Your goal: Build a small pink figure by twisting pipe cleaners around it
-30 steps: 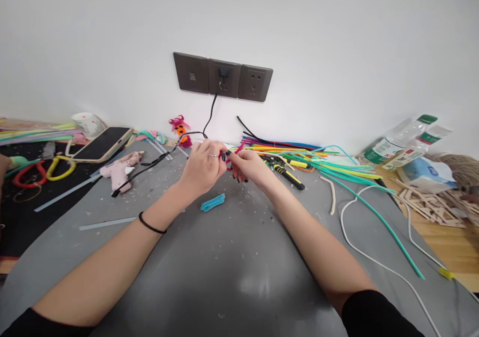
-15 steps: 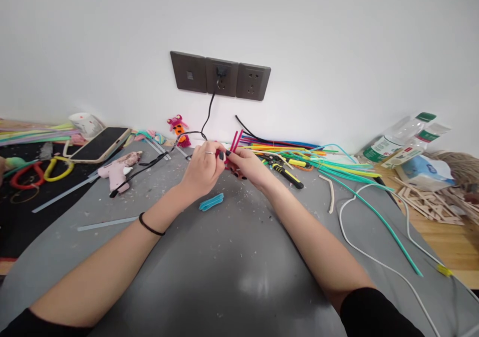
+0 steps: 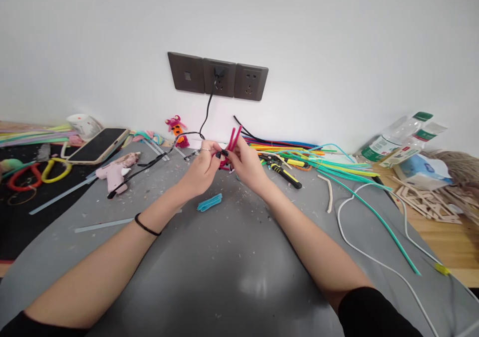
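My left hand (image 3: 202,170) and my right hand (image 3: 247,166) meet above the grey mat (image 3: 209,272), both pinched on a magenta pipe cleaner (image 3: 232,141). Its two free ends stick up between my fingers, and the bent part sits inside the pinch. A folded blue pipe cleaner piece (image 3: 210,202) lies on the mat just below my hands. A pile of coloured pipe cleaners (image 3: 318,160) lies to the right of my right hand.
Yellow-handled pliers (image 3: 282,170) lie beside my right hand. A pink glue gun (image 3: 116,170) with a black cord sits at the left, near a phone (image 3: 98,144) and scissors (image 3: 26,173). White and teal pipe cleaners (image 3: 374,217) trail right. Bottles (image 3: 396,137) and wooden pieces (image 3: 426,200) stand at the far right.
The magenta pipe cleaner's ends swung from pointing sideways to sticking up. Both hands shifted slightly up and away while twisting it.
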Tool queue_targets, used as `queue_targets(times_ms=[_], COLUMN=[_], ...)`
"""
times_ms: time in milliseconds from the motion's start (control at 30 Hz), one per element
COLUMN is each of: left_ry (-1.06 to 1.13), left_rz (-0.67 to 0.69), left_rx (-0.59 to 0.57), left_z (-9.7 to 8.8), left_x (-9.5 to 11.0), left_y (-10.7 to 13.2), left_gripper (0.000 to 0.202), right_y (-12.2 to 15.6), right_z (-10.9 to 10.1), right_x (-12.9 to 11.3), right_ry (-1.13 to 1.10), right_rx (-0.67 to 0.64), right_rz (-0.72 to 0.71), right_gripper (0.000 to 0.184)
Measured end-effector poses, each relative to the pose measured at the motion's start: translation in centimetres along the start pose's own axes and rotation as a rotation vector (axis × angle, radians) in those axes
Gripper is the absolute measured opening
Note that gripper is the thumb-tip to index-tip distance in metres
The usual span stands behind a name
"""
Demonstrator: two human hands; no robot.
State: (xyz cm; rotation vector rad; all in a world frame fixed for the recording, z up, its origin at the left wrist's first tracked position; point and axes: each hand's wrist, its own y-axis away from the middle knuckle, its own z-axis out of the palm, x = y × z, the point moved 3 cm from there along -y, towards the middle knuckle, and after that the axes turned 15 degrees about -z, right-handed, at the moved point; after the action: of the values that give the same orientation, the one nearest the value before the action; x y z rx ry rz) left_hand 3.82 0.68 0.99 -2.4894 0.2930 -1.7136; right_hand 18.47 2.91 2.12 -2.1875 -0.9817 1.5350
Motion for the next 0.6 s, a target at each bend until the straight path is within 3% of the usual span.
queue_targets(times_ms=[200,367,500,600], left_ry=[0.127,0.134,0.082,0.064], left_rz=[-0.132,-0.124,-0.082,-0.068], left_rx=[-0.014,-0.066,0.007,0.062], left_z=[-0.09,-0.08,-0.51,-0.84], left_x=[-0.34,-0.10,-0.09,0.06], left_y=[0.04,0.03,-0.07,-0.10], left_gripper=[0.016,0.016,0.016,0.015], right_y=[-0.13,0.04,-0.14,-0.37], right_z=[-0.55,-0.84,-0.81,-0.74], right_x=[-0.43,-0.79,-0.59,-0.18], right_ry=[0.096,0.198,0.098,-0.167], right_rx=[-0.100,-0.187,-0.145,-0.091], right_rz=[-0.118,-0.211,-0.119,0.028], right_gripper=[0.012,0.013,0.009,0.012])
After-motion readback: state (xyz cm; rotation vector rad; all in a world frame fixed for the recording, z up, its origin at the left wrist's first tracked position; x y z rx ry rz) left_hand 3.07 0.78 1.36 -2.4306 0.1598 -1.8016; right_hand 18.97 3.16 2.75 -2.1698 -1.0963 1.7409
